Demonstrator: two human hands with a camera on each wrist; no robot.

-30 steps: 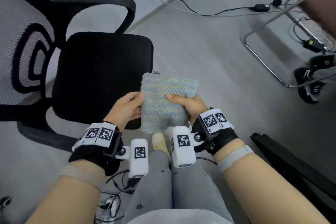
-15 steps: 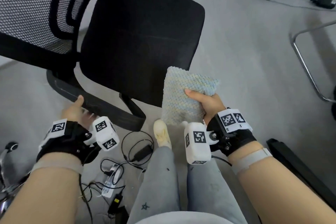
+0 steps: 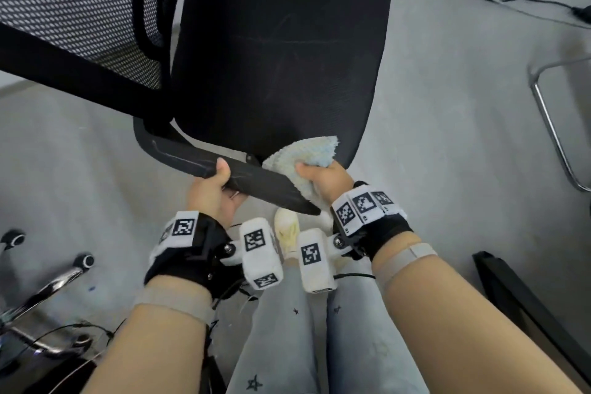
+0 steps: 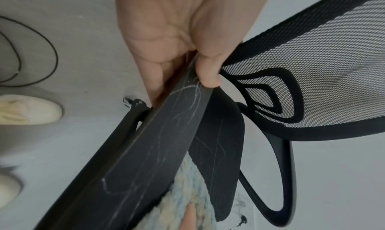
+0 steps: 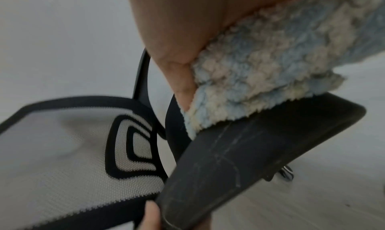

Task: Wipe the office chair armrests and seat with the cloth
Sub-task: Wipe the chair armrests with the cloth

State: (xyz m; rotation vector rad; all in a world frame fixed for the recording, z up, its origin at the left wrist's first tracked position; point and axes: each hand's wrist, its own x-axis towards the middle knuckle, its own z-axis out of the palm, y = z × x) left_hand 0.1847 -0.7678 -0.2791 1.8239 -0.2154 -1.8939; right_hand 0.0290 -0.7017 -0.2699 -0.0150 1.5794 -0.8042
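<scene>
A black office chair with a fabric seat (image 3: 278,51) and a mesh backrest (image 3: 80,0) stands in front of me. Its near armrest (image 3: 256,181) (image 4: 150,151) (image 5: 239,164) is black plastic with pale scratch marks. My left hand (image 3: 214,189) (image 4: 183,55) grips the armrest, thumb on top and fingers underneath. My right hand (image 3: 323,177) holds a fluffy pale blue and cream cloth (image 3: 303,158) (image 5: 260,85) (image 4: 187,192) folded against the armrest's front end. The far armrest (image 4: 285,184) curves behind the seat.
Grey floor all round. A chrome chair base with castors (image 3: 48,285) and cables lie at lower left. A metal frame (image 3: 550,125) stands at right, a dark bar (image 3: 524,304) at lower right. A black cable (image 3: 511,0) runs along the floor at top right. My light shoe (image 3: 287,233) is below the armrest.
My left hand let go of the cloth, reached down left to the near armrest and closed round it. My right hand carried the cloth onto the armrest's front end. The view came closer to the chair.
</scene>
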